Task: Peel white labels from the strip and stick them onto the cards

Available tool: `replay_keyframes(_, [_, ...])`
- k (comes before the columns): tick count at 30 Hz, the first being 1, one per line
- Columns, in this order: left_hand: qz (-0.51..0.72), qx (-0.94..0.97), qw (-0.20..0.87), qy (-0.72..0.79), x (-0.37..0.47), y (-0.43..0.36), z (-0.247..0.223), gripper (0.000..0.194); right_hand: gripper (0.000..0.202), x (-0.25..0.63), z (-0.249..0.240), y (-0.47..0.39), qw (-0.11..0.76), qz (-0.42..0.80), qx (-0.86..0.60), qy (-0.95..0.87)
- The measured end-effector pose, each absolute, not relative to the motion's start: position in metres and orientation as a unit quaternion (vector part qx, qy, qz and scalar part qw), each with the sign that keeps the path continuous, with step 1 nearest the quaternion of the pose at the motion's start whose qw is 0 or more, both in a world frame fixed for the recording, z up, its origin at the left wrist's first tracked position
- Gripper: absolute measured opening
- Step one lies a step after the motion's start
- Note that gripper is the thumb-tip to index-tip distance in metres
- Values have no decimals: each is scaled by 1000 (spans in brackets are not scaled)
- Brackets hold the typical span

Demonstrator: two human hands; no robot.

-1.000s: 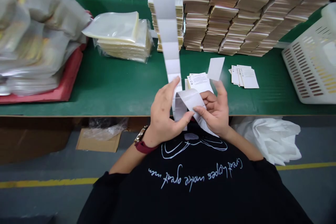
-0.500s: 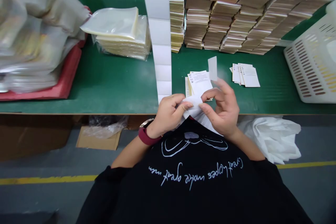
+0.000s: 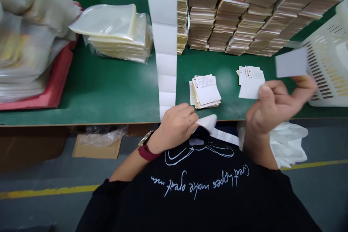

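Note:
A long strip of white labels (image 3: 166, 63) runs down the bench to my left hand (image 3: 178, 123), whose closed fingers grip it near the bench's front edge. A curled end (image 3: 208, 122) sticks out past those fingers, and a narrow white strip (image 3: 225, 137) hangs across the shirt. My right hand (image 3: 280, 103) is raised at the right, slightly blurred. One white label (image 3: 290, 63) stands up from its fingertips; another white label (image 3: 247, 91) is at its thumb, overlapping a small pile of printed cards (image 3: 254, 73) in view. A second card pile (image 3: 208, 90) lies between my hands.
Tall stacks of cards (image 3: 231, 18) line the back of the green bench (image 3: 116, 87). A white slotted basket (image 3: 323, 69) stands at the right. Clear plastic bags (image 3: 116, 32) lie left of the strip, and filled bags rest on a red tray (image 3: 51, 87) at far left.
My right hand has moved away from my left hand to the right, carrying white labels. My left hand keeps the strip and has turned slightly, knuckles up.

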State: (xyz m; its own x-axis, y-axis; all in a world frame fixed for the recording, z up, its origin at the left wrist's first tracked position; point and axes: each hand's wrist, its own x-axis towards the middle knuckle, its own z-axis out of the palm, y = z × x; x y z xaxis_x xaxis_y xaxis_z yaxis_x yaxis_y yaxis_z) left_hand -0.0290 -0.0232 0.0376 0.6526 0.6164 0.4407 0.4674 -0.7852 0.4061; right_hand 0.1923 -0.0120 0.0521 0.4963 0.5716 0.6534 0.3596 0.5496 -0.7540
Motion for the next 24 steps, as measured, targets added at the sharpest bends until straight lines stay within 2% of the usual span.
replay_keyframes(4, [308, 907, 57, 283, -26, -16, 30, 18, 40, 191, 21, 10, 631, 264, -507, -525])
replay_keyframes(7, [305, 909, 65, 276, -21, -10, 20, 16, 42, 181, 4, 15, 588, 329, -525, -520])
replay_keyframes(18, [313, 903, 92, 280, -16, -3, 14, 17, 36, 168, 15, 9, 565, 292, -550, -541])
replay_keyframes(24, [297, 905, 100, 289, -14, -2, 14, 21, 35, 164, 10, 5, 533, 212, -566, -592])
